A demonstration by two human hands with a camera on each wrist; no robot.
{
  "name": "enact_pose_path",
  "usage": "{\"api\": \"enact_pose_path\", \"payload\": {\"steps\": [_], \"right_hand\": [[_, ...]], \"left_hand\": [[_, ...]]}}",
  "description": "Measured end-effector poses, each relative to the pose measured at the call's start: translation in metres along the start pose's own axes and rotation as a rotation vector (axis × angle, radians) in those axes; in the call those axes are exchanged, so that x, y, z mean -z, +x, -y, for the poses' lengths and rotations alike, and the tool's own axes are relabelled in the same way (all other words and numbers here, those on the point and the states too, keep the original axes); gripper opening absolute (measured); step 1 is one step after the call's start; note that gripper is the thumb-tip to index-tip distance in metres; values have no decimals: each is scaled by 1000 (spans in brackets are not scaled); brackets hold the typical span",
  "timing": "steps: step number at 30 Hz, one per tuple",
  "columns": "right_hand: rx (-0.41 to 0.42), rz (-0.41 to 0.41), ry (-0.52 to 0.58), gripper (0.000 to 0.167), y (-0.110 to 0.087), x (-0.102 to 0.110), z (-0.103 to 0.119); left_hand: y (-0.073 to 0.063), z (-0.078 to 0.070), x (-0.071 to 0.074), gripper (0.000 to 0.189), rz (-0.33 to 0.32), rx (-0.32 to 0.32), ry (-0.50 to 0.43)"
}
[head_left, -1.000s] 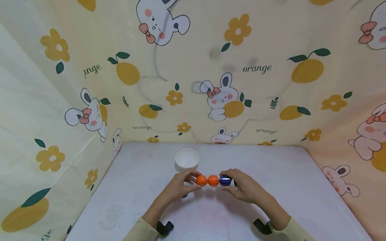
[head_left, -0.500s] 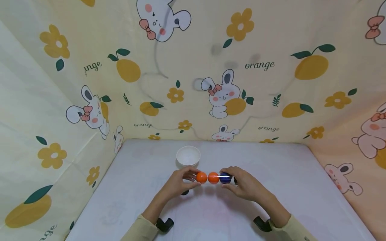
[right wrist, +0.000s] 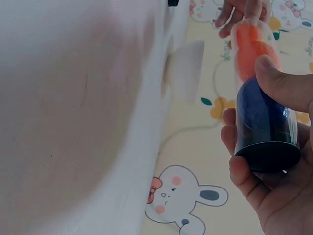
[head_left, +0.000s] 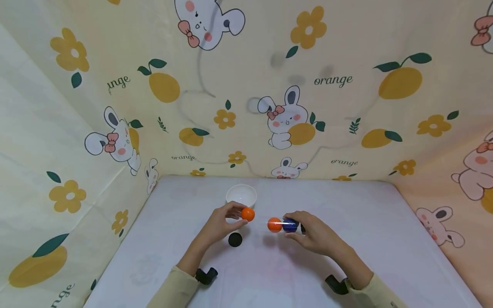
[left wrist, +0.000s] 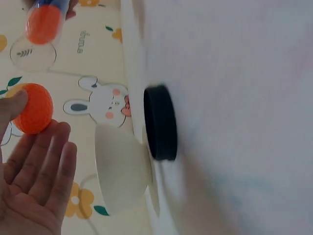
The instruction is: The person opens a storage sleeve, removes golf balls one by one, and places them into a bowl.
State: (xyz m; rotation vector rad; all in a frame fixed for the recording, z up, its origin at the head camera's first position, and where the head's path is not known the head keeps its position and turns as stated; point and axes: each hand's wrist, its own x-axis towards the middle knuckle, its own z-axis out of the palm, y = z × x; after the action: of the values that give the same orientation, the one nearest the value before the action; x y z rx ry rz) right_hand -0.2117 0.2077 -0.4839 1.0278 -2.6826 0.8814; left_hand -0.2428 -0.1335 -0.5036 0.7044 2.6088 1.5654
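Note:
My left hand (head_left: 218, 224) pinches an orange ball (head_left: 248, 214) between thumb and fingertips, just in front of the white bowl (head_left: 241, 194). To the right, my right hand (head_left: 317, 233) grips a clear tube (right wrist: 252, 134) above the table, lying nearly level in the head view. Inside the tube are another orange ball (head_left: 274, 225), near the end facing my left hand, and dark blue (head_left: 289, 225) behind it. A black cap (right wrist: 269, 156) closes the end in my right palm. The left wrist view shows the tube's other end apart from the held ball.
A loose round black cap (head_left: 235, 239) lies on the white-covered table (head_left: 269, 278), below my left hand. The bowl stands farther back. A fabric backdrop (head_left: 250, 77) printed with rabbits and oranges rises behind the table and along both sides.
My left hand has moved left and back from the tube's end with the orange ball, toward the bowl. The loose black cap now shows fully. My right hand and tube have hardly moved.

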Motion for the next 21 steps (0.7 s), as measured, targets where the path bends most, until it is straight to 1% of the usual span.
{"api": "enact_pose_path", "payload": {"steps": [4, 9, 12, 15, 18, 21], "right_hand": [[-22, 7, 0, 46, -1, 0, -1], [-23, 4, 9, 46, -3, 0, -1], [-18, 0, 15, 46, -3, 0, -1], [-12, -7, 8, 45, -3, -1, -1], [-4, -13, -5, 46, -4, -1, -1], [-11, -7, -7, 47, -4, 0, -1]], "left_hand": [[6, 3, 5, 41, -47, 20, 55], [13, 12, 7, 40, -106, 27, 84], [18, 16, 8, 40, -141, 41, 95], [23, 18, 8, 41, -170, 76, 123], [28, 19, 7, 42, -187, 119, 178], [31, 18, 7, 42, -198, 145, 246]]}}
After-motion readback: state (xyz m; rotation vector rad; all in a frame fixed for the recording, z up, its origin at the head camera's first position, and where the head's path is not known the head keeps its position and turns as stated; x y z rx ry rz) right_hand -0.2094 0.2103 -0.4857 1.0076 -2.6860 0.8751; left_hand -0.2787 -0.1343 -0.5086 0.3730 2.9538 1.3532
